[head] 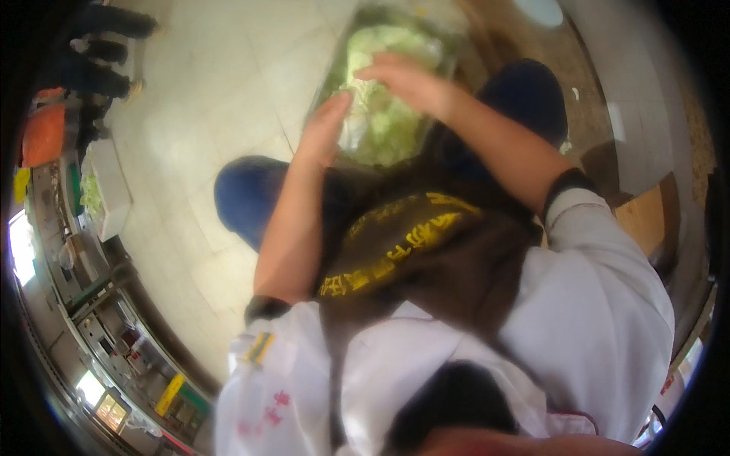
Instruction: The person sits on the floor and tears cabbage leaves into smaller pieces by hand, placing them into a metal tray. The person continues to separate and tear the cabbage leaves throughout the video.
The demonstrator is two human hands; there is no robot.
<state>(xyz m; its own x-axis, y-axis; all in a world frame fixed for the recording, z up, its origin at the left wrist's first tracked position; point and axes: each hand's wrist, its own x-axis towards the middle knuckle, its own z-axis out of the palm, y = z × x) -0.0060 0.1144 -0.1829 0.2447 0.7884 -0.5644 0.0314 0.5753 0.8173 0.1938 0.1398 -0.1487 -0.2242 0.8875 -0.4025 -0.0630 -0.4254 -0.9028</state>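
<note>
A tray or basin on the floor in front of me holds pale green leafy vegetable pieces, perhaps cabbage; the picture is blurred there. My left hand is at the near left side of the heap, thumb side up, with its fingertips close to the leaves. From the right, my right hand reaches over the middle of the heap, its fingers stretched out and somewhat apart. No held item can be made out in it. Whether my left hand grips any leaves cannot be told.
My knees in blue trousers flank the tray. At the left, a white box with green leaves stands by shelving. Another person's dark-clothed legs show at the upper left. A cardboard box is at the right, and a pale round object lies beyond.
</note>
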